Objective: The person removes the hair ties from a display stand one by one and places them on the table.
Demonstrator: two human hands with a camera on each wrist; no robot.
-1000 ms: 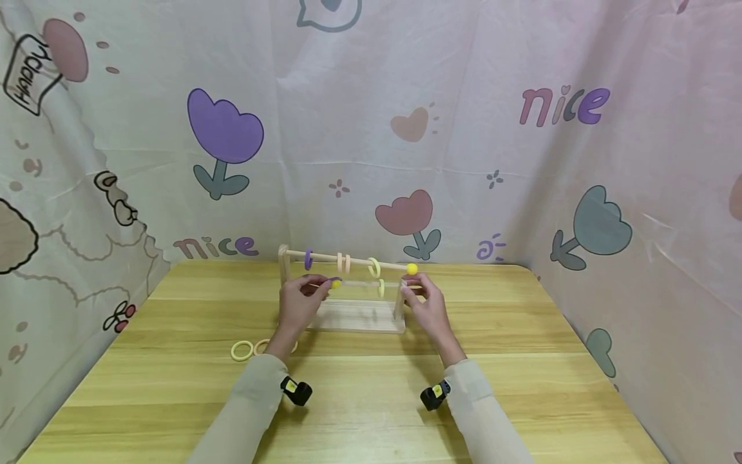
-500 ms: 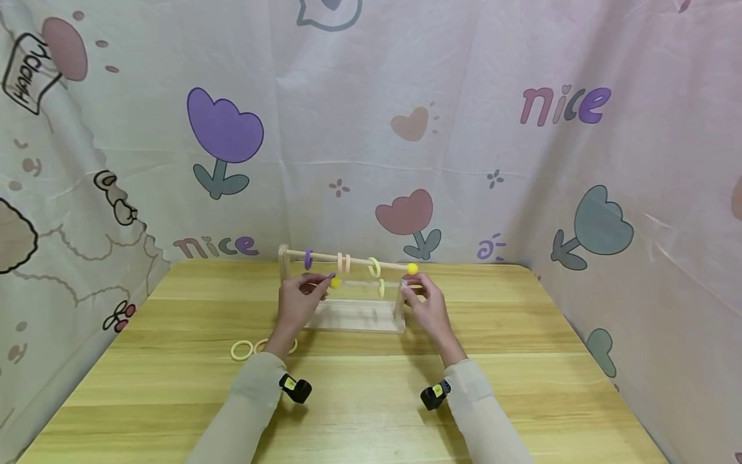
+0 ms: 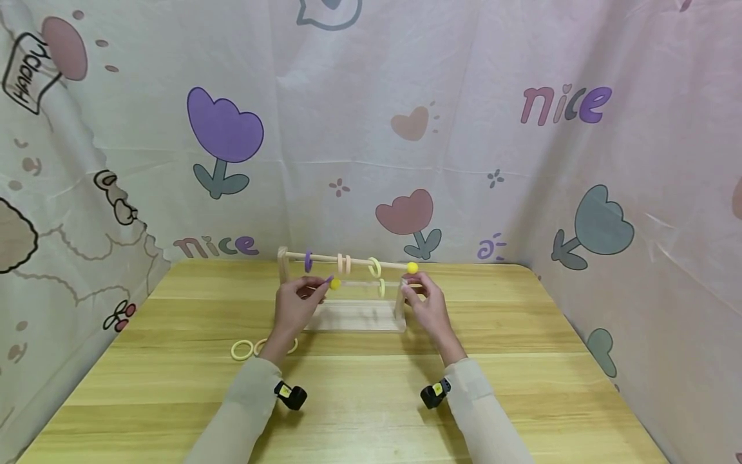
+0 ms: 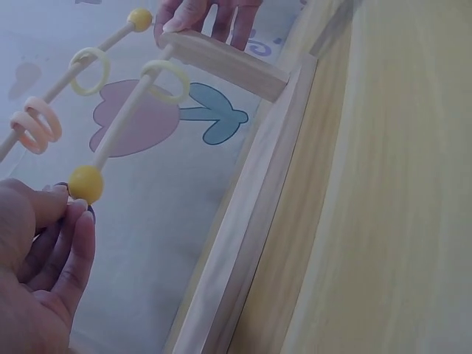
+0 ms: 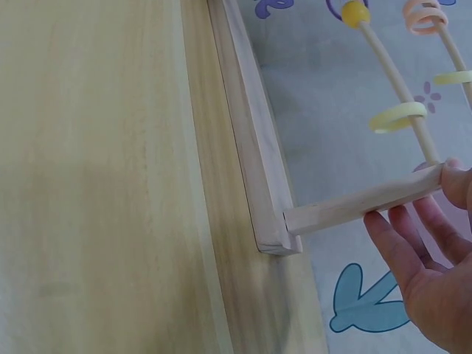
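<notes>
A wooden rack with a pale base [image 3: 356, 316] stands on the table, with two rods at different heights. My left hand [image 3: 294, 308] pinches a purple ring [image 3: 330, 280] between thumb and fingertips, right at the yellow ball [image 4: 86, 184] that ends the front rod [image 4: 122, 118]. Farther along that rod hangs a pale yellow ring [image 5: 398, 116]. My right hand [image 3: 429, 306] grips the top of the right post [image 5: 361, 199], thumb on its end and fingers beneath. The back rod carries another purple ring [image 3: 308, 261], two peach rings [image 3: 344, 263] and a light yellow ring [image 3: 375, 267].
Left of the rack, a loose yellow ring [image 3: 241, 350] and a peach ring [image 3: 259, 347] lie on the wooden table [image 3: 371, 399]. Another ring [image 3: 294, 347] shows partly behind the left wrist. A patterned cloth [image 3: 348, 129] hangs behind the table.
My left hand has drawn slightly to the left with the purple ring, which has tilted and now sits just left of the yellow ball. The right hand stays on the post.
</notes>
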